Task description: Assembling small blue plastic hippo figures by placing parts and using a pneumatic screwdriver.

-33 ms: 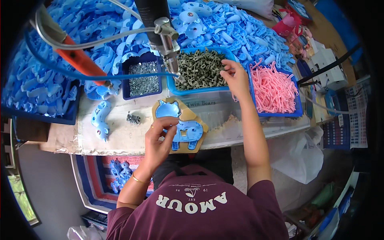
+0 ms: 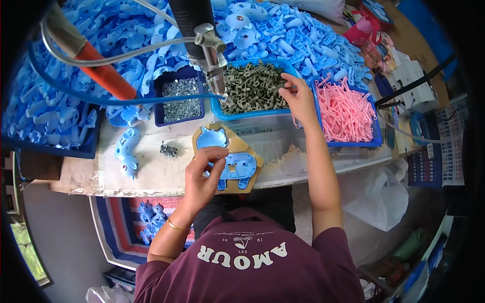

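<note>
A worker's left hand (image 2: pixel 204 174) presses curled fingers on a flat, glossy blue animal-shaped plastic piece (image 2: pixel 233 169), apparently steadying it in a tan wooden jig (image 2: pixel 252 164) cut to its outline, near the front edge of the surface (image 2: pixel 151 171). The right hand (image 2: pixel 299 98) reaches, fingers pinched, into a blue tray of small dark olive parts (image 2: pixel 252 88); whether it grips one cannot be told. Alongside sit a tray of silvery screws (image 2: pixel 181 98) and another of thin pink strips (image 2: pixel 346 113), all within arm's reach, under a hanging metal-tipped driver (image 2: pixel 214 60)
</note>
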Action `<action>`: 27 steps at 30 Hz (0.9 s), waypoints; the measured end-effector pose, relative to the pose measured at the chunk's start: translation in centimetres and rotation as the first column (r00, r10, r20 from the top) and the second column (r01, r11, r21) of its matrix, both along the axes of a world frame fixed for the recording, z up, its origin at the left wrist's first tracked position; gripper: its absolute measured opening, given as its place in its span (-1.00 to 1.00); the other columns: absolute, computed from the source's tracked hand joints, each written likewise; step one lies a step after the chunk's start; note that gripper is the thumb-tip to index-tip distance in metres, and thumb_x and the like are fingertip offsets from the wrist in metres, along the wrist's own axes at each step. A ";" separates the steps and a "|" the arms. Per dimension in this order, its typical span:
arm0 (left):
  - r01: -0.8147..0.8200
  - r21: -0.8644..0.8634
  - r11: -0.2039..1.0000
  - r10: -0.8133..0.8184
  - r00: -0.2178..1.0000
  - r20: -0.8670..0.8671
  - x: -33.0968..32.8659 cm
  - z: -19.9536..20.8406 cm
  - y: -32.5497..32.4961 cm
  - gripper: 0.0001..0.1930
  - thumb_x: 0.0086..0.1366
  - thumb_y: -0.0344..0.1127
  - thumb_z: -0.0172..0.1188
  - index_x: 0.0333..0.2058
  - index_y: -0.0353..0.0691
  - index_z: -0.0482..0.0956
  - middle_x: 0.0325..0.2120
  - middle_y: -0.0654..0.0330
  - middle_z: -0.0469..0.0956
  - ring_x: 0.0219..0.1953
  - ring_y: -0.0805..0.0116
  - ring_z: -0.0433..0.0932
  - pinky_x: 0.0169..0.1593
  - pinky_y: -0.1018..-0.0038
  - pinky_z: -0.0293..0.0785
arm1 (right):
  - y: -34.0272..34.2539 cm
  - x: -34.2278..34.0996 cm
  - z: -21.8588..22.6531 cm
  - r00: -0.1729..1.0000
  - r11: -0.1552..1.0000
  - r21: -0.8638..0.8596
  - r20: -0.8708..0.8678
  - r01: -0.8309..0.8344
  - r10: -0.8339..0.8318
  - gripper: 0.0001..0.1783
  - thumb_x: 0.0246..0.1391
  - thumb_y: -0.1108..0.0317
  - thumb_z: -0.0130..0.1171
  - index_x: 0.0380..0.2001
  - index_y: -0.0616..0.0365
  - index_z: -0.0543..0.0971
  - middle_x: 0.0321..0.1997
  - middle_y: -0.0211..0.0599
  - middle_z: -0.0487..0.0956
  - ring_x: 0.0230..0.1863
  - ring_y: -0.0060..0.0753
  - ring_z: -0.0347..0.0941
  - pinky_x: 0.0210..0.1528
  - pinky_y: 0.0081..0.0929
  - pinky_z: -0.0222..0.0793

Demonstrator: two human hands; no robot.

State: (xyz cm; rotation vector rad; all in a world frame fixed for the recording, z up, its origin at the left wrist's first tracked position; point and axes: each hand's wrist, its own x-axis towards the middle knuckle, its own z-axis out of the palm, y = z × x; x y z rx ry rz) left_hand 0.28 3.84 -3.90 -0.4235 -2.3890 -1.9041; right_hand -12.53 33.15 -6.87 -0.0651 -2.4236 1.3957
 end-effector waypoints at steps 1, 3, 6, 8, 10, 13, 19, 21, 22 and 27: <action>0.045 -0.006 0.999 -0.045 0.999 -0.028 -0.4 0.1 0.3 -0.84 0.29 -0.53 0.18 -0.16 -0.24 0.57 -0.18 0.21 0.60 -0.35 0.52 0.54 -0.36 0.62 0.46 | 0.3 -0.3 -0.4 0.999 0.998 -0.039 0.000 -0.040 0.040 -0.58 0.06 0.47 0.29 0.04 0.09 0.58 -0.22 -0.40 0.44 -0.26 -0.53 0.45 -0.23 -0.54 0.43; 0.081 -0.004 0.997 -0.081 0.997 0.018 -0.9 0.5 0.9 -0.86 0.30 -0.51 0.18 -0.16 -0.23 0.57 -0.19 0.21 0.60 -0.35 0.51 0.54 -0.36 0.61 0.46 | 1.0 -0.3 -1.0 0.998 0.998 -0.044 0.005 -0.055 0.055 -0.59 0.08 0.46 0.29 0.04 0.11 0.58 -0.22 -0.42 0.46 -0.29 -0.56 0.45 -0.26 -0.56 0.43; 0.131 -0.007 0.991 -0.130 0.988 0.085 -1.9 0.8 1.6 -0.85 0.35 -0.47 0.14 -0.13 -0.25 0.56 -0.22 0.25 0.57 -0.35 0.54 0.53 -0.38 0.64 0.45 | 0.0 0.2 -0.1 0.992 0.953 -0.290 0.066 -0.083 0.107 -0.65 0.11 0.43 0.28 0.00 0.15 0.60 -0.26 -0.45 0.51 -0.36 -0.61 0.45 -0.33 -0.61 0.42; 0.158 -0.006 0.987 -0.156 0.982 0.108 -2.7 0.6 1.9 -0.83 0.38 -0.44 0.11 -0.09 -0.28 0.56 -0.26 0.29 0.55 -0.34 0.59 0.51 -0.38 0.68 0.44 | -0.7 0.5 0.5 0.983 0.858 -0.510 0.115 -0.063 0.141 -0.70 0.13 0.42 0.28 -0.05 0.17 0.63 -0.29 -0.47 0.54 -0.41 -0.64 0.44 -0.37 -0.64 0.41; 0.131 0.063 0.989 -0.140 0.974 0.181 -3.2 0.1 2.3 -0.81 0.41 -0.38 0.10 -0.07 -0.27 0.56 -0.32 0.31 0.55 -0.34 0.60 0.51 -0.39 0.69 0.41 | -0.8 0.5 0.7 0.980 0.900 -0.435 0.176 -0.006 0.092 -0.78 0.13 0.40 0.29 -0.14 0.20 0.67 -0.36 -0.48 0.58 -0.44 -0.68 0.47 -0.39 -0.69 0.43; 0.124 0.146 0.982 -0.161 0.945 0.285 -3.6 -0.2 2.6 -0.80 0.42 -0.33 0.11 -0.07 -0.27 0.56 -0.27 0.30 0.58 -0.33 0.61 0.52 -0.41 0.69 0.40 | -1.1 0.4 0.8 0.975 0.833 -0.553 0.187 0.007 0.116 -0.79 0.12 0.39 0.31 -0.16 0.20 0.68 -0.38 -0.45 0.61 -0.39 -0.65 0.55 -0.36 -0.70 0.47; 0.132 0.187 0.973 -0.186 0.931 0.313 -4.3 -0.2 3.8 -0.77 0.42 -0.31 0.10 -0.04 -0.28 0.54 -0.18 0.25 0.60 -0.33 0.61 0.52 -0.42 0.67 0.41 | -0.8 0.1 1.2 0.968 0.791 -0.612 0.192 -0.011 0.162 -0.72 0.15 0.38 0.28 -0.07 0.21 0.64 -0.30 -0.37 0.65 -0.32 -0.59 0.60 -0.28 -0.67 0.52; 0.156 0.173 0.972 -0.204 0.928 0.311 -5.0 0.2 4.6 -0.75 0.42 -0.30 0.10 -0.02 -0.29 0.53 -0.16 0.23 0.60 -0.33 0.60 0.52 -0.41 0.67 0.43 | -0.8 0.5 1.5 0.971 0.814 -0.581 0.185 -0.015 0.150 -0.71 0.16 0.38 0.27 -0.05 0.21 0.62 -0.29 -0.35 0.65 -0.31 -0.58 0.61 -0.27 -0.66 0.53; 0.121 0.179 0.976 -0.167 0.949 0.268 -5.3 0.7 4.9 -0.73 0.42 -0.31 0.10 0.02 -0.30 0.51 -0.16 0.19 0.60 -0.30 0.58 0.55 -0.38 0.65 0.48 | -1.1 1.0 1.6 0.963 0.802 -0.592 0.167 -0.075 0.214 -0.71 0.16 0.39 0.27 -0.05 0.21 0.62 -0.28 -0.34 0.66 -0.31 -0.57 0.61 -0.26 -0.66 0.53; -0.072 0.342 0.937 -0.021 0.965 0.262 -6.8 0.5 7.6 -0.61 0.43 -0.33 0.11 0.14 -0.40 0.42 -0.05 0.08 0.57 -0.12 0.40 0.61 -0.10 0.51 0.62 | -4.6 3.8 3.0 0.923 0.753 -0.612 0.092 -0.243 0.373 -0.80 0.17 0.44 0.24 -0.15 0.25 0.63 -0.30 -0.32 0.66 -0.28 -0.54 0.62 -0.24 -0.61 0.55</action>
